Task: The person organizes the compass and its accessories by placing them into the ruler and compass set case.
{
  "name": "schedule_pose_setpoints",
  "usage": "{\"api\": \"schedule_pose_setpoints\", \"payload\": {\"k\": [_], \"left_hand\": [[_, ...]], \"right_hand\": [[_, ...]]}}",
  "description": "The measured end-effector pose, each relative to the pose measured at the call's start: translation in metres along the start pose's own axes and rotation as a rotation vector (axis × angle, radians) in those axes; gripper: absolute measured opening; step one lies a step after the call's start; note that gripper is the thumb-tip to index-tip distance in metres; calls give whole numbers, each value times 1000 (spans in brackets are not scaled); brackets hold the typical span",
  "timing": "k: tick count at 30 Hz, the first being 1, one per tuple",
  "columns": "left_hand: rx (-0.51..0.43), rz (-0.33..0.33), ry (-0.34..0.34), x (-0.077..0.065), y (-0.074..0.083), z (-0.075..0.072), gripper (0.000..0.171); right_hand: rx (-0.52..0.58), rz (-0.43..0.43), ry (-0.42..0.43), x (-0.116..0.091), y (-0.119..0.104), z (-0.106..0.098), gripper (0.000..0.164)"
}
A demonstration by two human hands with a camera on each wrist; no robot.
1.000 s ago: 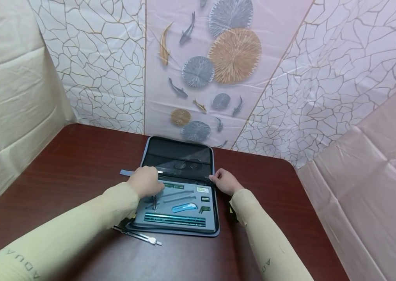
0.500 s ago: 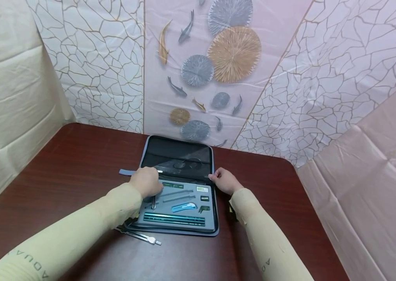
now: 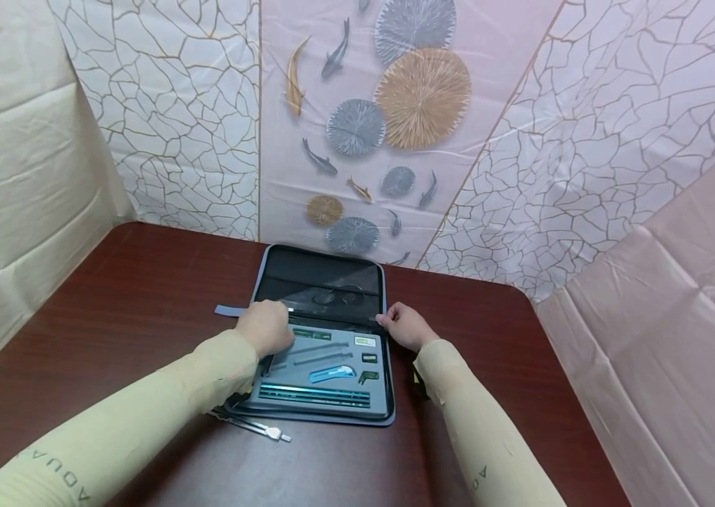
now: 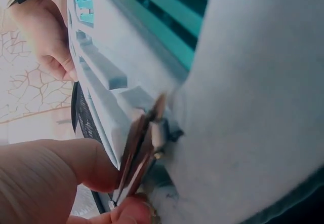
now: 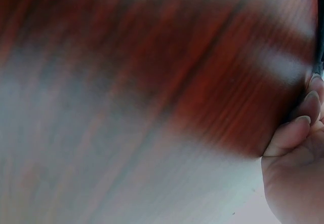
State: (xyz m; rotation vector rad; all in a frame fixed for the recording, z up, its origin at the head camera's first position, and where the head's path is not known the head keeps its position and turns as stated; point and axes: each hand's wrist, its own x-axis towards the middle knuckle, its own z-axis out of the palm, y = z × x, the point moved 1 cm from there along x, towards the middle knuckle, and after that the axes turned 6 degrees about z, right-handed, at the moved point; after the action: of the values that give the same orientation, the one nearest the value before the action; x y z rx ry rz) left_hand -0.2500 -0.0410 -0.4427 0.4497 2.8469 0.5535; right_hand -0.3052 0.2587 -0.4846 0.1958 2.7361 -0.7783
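Observation:
My left hand (image 3: 264, 328) pinches a small metal compass (image 4: 139, 153) between thumb and fingers, at the left side of the foam insert (image 3: 379, 400). In the left wrist view its pointed end lies at a recess in the foam. From the head view, my hand covers most of this compass. The insert fills an unfolded zip case (image 3: 391, 391). My right hand (image 3: 406, 327) holds the case's right edge near the hinge, fingers curled. In the right wrist view, its fingers (image 5: 288, 135) are at the right border, beside the dark case edge.
Green pencils (image 3: 314, 396), a blue utility knife (image 3: 332, 374), an eraser (image 3: 365, 341) and a sharpener (image 3: 369, 358) sit in the foam. A long silver two-legged instrument (image 3: 262, 427) lies before the case on the brown table (image 3: 357, 472). The lid (image 3: 325, 271) lies back toward the wall.
The compass in my left hand has swung from hanging upright to lying lower at the foam, and is now mostly hidden. My right hand stays put.

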Motion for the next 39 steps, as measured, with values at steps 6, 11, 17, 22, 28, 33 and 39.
{"api": "schedule_pose_setpoints", "payload": {"k": [6, 11, 17, 22, 28, 33, 39], "left_hand": [[26, 101, 12, 2, 7, -1, 16], [97, 255, 16, 0, 26, 2, 22], [224, 380, 29, -1, 47, 10, 18], [307, 438, 10, -1, 56, 12, 13], [363, 470, -24, 0, 59, 13, 8], [341, 468, -59, 2, 59, 16, 8], [361, 494, -58, 1, 56, 20, 5]], "right_hand": [[1, -4, 6, -1, -1, 0, 31], [-4, -8, 3, -2, -1, -1, 31], [2, -12, -4, -2, -2, -1, 30], [5, -8, 3, -1, -1, -1, 30], [11, -13, 3, -1, -1, -1, 30], [14, -24, 3, -1, -1, -1, 30], [12, -28, -3, -3, 0, -1, 30]]}}
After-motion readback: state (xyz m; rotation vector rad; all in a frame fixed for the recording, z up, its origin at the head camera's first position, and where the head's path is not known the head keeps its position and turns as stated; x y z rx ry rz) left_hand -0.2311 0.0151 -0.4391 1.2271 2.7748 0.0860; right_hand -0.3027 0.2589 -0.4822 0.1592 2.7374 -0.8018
